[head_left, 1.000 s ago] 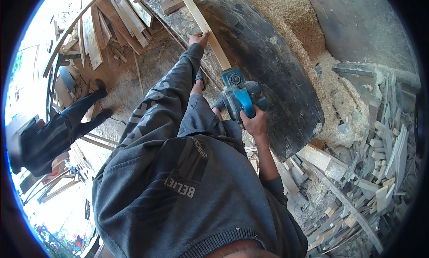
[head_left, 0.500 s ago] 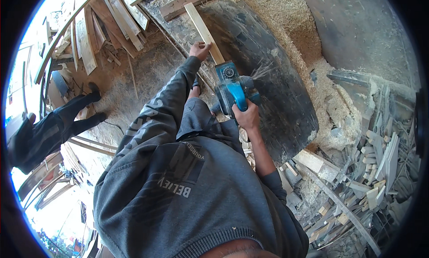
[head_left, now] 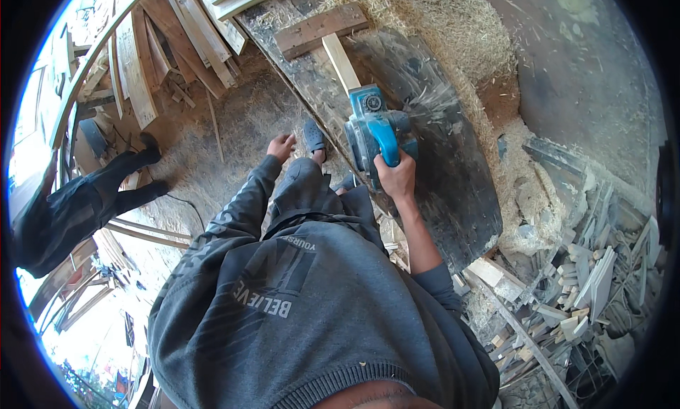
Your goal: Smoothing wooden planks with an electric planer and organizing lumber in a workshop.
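Observation:
My right hand is wrapped round the handle of a blue electric planer. The planer rests on a pale wood strip, and its body hides the strip's near part. At its far end the strip meets a brown wooden block lying across the dark, worn workbench. Pale shavings fly out to the right of the planer. My left hand hangs off the bench's left edge, holding nothing, its fingers loosely apart.
Shavings are heaped along the bench's far and right sides. Long boards lean at the upper left. Wood offcuts are piled at the lower right. Another person's dark-trousered legs are at the left, near a cable on the floor.
My left hand has let go of the wood strip and drawn back left, off the bench. The planer has moved forward along the strip. More shavings are flying.

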The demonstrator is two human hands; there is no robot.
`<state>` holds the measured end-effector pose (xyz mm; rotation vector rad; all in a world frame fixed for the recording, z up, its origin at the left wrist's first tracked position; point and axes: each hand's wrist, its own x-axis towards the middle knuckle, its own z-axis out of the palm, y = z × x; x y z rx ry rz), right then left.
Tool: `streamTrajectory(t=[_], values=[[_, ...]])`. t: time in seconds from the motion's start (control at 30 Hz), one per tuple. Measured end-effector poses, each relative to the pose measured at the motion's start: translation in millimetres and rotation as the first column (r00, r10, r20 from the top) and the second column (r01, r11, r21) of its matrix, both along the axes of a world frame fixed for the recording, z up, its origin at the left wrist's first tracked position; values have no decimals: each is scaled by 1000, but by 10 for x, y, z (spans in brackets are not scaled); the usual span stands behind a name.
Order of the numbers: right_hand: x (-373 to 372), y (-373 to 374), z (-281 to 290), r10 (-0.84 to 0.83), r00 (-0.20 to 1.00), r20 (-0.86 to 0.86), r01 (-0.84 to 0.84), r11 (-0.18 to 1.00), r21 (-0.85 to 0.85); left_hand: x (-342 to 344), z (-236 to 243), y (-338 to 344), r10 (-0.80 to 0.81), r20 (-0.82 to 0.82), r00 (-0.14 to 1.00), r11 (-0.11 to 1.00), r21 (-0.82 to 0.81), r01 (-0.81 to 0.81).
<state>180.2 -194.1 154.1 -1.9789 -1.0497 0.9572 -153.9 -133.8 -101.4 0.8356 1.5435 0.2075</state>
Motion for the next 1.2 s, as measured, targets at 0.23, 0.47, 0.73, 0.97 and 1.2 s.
streamTrajectory(t=[0.23, 0.47, 0.73, 0.97, 1.2], values=[[-210, 1054, -47, 50, 999, 16, -50, 999, -4, -1226, -317, -5, 298, -233, 926, 874, -324, -363], [-598, 2241, -88, 103, 990, 93, -108, 993, 42, -1544, -158, 408, 454, -115, 884, 869, -163, -468], [-607, 2798, -169, 165, 984, 67, -170, 982, 85, -670, 26, 601, 429, 42, 903, 900, -108, -422], [290, 549, -79, 44, 993, -110, -43, 999, 7, 887, 531, 841, 328, 240, 914, 887, 253, -385], [1181, -1834, -13, -217, 972, -92, 209, 974, -89, 2454, 1052, 409, 79, -260, 963, 816, 571, 88]])
